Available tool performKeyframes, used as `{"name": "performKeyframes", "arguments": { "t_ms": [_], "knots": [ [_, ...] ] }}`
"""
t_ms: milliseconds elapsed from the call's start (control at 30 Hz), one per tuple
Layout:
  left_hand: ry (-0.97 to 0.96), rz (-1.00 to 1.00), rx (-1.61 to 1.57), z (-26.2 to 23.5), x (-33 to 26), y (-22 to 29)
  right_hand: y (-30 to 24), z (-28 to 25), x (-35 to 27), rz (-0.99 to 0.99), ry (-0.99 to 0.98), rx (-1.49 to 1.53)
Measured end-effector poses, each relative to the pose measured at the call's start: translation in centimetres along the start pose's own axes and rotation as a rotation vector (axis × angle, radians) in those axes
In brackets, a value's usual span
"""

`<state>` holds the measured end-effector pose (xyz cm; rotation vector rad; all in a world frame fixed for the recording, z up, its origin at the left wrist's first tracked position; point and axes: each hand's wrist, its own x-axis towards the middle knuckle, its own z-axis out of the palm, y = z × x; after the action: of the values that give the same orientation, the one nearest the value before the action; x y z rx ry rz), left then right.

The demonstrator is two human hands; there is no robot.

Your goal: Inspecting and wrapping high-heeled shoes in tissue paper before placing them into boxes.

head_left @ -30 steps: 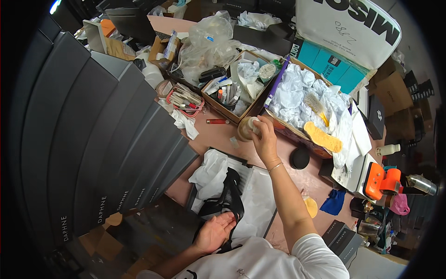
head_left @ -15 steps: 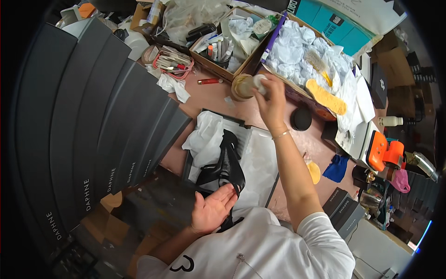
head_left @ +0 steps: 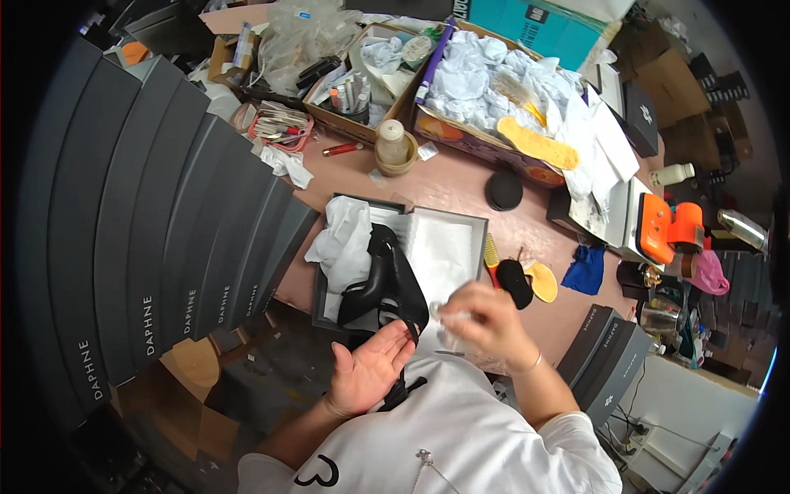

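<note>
A black high-heeled shoe (head_left: 395, 280) with straps leans over the grey shoe box (head_left: 325, 306). My left hand (head_left: 369, 366) lies palm up under the shoe's near end, fingers stretched out, a strap across the fingertips. To the right of the shoe, my right hand (head_left: 487, 323) is blurred by motion, its fingers pinched round a small whitish thing whose kind I cannot make out. White tissue paper (head_left: 341, 247) fills the box's left part. The paler lined half of the box (head_left: 444, 239) is partly behind my right hand.
A capped bottle (head_left: 392, 142) stands in a small bowl. A round black container (head_left: 504, 191), a yellow-handled brush (head_left: 492, 255), black and yellow pads (head_left: 516, 284) and a blue cloth (head_left: 586, 269) lie rightward. Grey shoe boxes (head_left: 189, 206) stack up at left; a carton of crumpled paper (head_left: 461, 140) stands behind.
My right hand has come back from the bottle and bowl toward the shoe, with a whitish thing in it. My left hand keeps its place under the strap. The whole view has shifted slightly.
</note>
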<state>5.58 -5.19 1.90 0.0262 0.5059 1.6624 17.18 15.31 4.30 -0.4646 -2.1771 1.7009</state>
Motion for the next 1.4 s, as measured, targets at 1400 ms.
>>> {"name": "performKeyframes", "arguments": {
  "t_ms": [1400],
  "knots": [
    [-0.100, -0.075, 0.193, 3.5, -1.8, -2.0, -3.1, 4.5, -7.5, -0.334, 0.181, -0.521]
  ]
}}
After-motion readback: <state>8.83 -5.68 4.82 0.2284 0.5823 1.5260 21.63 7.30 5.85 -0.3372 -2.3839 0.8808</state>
